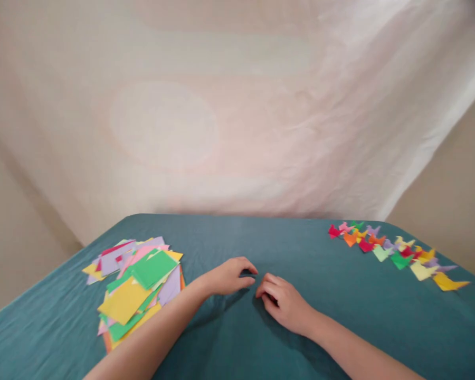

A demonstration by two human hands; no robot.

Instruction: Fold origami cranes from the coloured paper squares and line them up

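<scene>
My left hand [228, 276] and my right hand [282, 303] rest side by side on the teal cloth [340, 316] in the middle of the table, fingertips almost touching. Both have their fingers curled inward and close together, and I see nothing in either. The left thumb and forefinger nearly meet above the cloth. A loose pile of coloured paper squares [136, 282], green, yellow, pink and lilac, lies just left of my left forearm. A row of small folded paper figures [396, 252] in several colours lies at the far right, beyond my right hand.
The table's far edge runs just behind the hands. Behind it hangs a pale creased cloth backdrop [237, 116]. Bare beige floor or wall [451, 200] shows to the right of the backdrop.
</scene>
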